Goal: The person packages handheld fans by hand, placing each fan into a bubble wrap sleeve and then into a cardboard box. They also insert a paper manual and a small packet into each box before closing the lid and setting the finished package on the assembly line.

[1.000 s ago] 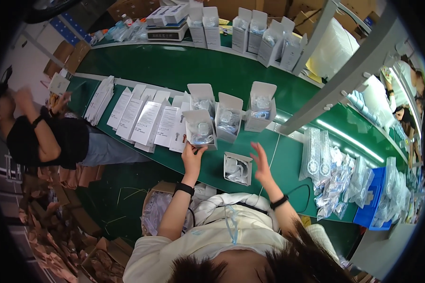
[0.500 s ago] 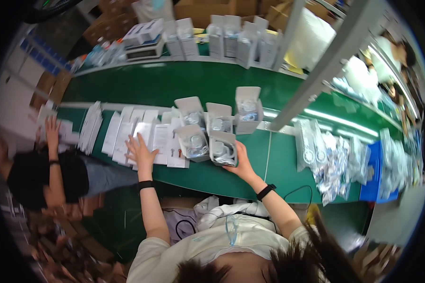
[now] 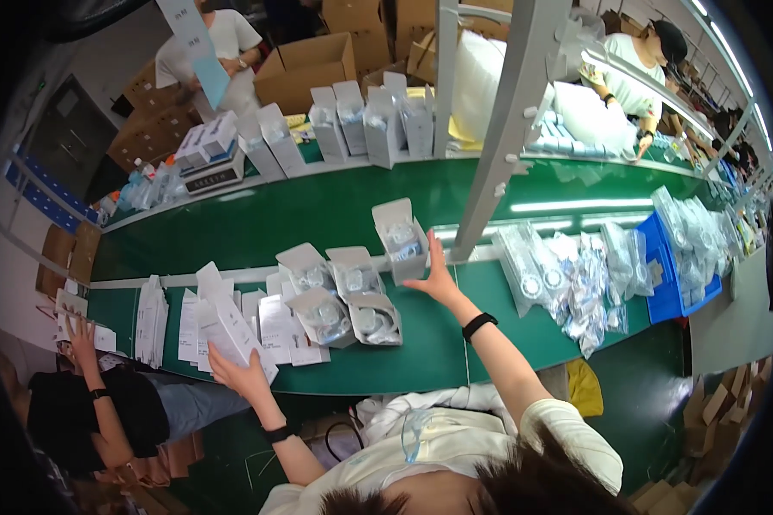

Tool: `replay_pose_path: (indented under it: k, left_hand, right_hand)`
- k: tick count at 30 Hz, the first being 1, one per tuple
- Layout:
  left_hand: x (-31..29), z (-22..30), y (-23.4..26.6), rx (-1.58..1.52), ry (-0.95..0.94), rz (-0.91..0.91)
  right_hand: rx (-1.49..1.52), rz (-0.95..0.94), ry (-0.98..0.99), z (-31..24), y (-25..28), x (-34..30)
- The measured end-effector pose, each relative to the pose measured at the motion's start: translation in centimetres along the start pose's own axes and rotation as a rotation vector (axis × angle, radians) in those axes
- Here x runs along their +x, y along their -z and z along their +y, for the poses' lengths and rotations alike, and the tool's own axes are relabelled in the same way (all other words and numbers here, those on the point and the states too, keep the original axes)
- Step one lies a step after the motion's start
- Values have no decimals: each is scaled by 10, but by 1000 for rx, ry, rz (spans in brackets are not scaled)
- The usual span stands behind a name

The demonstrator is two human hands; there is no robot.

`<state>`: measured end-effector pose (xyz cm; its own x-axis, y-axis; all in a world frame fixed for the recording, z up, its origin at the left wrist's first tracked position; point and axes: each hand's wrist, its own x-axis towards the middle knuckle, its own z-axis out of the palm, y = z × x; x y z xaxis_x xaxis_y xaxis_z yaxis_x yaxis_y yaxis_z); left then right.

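Note:
In my left hand [image 3: 242, 375] is a slim white carton [image 3: 232, 330] with its top flap up, tilted above the row of white cartons. My fingers wrap its lower end. My right hand [image 3: 439, 276] grips the right side and front corner of an open white box [image 3: 406, 256], thumb in front and fingers along the side. A clear-wrapped item [image 3: 400, 233] shows inside that box. Left of it, several open boxes [image 3: 352, 270] with similar wrapped contents stand in a tight cluster.
Bagged parts [image 3: 532, 266] and a blue bin [image 3: 663, 279] lie to the right. A grey metal post [image 3: 500, 146] rises beyond my right hand. More white boxes [image 3: 326, 124] line the far shelf. A co-worker's hand [image 3: 81, 343] is at the left; other people stand beyond the bench.
My left hand has lifted a white carton from the row. My right hand has left the near box of the cluster and taken hold of the separate box farther right. The view has shifted.

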<state>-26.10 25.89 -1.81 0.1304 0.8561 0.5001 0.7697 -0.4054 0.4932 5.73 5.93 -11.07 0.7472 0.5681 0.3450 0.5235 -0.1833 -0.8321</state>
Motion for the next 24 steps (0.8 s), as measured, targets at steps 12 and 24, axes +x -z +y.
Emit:
replay_pose_path:
  k: [12,24]
  left_hand:
    - [-32,18,55,-77,90,125]
    - [-23,35,27,-139,20,49]
  right_hand:
    - [347,294,-215,56,-60,90]
    - [567,-201,30,-5,-39,60]
